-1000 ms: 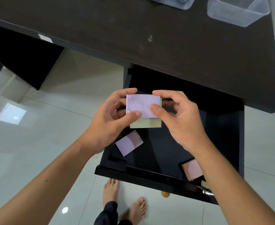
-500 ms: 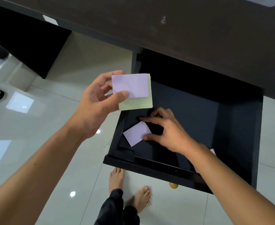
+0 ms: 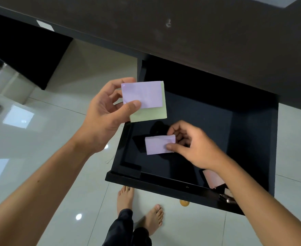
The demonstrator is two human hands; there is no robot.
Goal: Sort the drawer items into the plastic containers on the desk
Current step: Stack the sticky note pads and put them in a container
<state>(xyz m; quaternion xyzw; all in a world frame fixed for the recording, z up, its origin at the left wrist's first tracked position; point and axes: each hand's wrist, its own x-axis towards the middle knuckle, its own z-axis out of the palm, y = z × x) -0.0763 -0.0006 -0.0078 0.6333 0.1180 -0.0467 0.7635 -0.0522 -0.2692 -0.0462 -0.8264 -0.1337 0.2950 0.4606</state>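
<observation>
The black drawer (image 3: 164, 185) stands pulled out under the dark desk (image 3: 199, 32). My left hand (image 3: 103, 114) holds a purple sticky-note pad (image 3: 142, 95) stacked on a green pad (image 3: 151, 115), above the drawer's left edge. Inside the drawer, my right hand (image 3: 194, 148) pinches a second purple pad (image 3: 157, 145) between thumb and fingers, lifted off the drawer floor. A pink pad (image 3: 212, 178) lies in the drawer's near right corner, partly hidden by my right forearm. Only a corner of one plastic container (image 3: 277, 0) shows at the top edge.
Small metal clips (image 3: 227, 198) sit by the drawer's front right corner. The drawer's round wooden knob (image 3: 184, 202) sticks out below its front. My bare feet (image 3: 141, 206) stand on the glossy tiled floor under the drawer. A dark cabinet side (image 3: 27, 55) is to the left.
My right hand let go of the stacked pads, reached down into the drawer and picked up the loose purple pad. My left hand kept the stack and moved left. The camera tilted down.
</observation>
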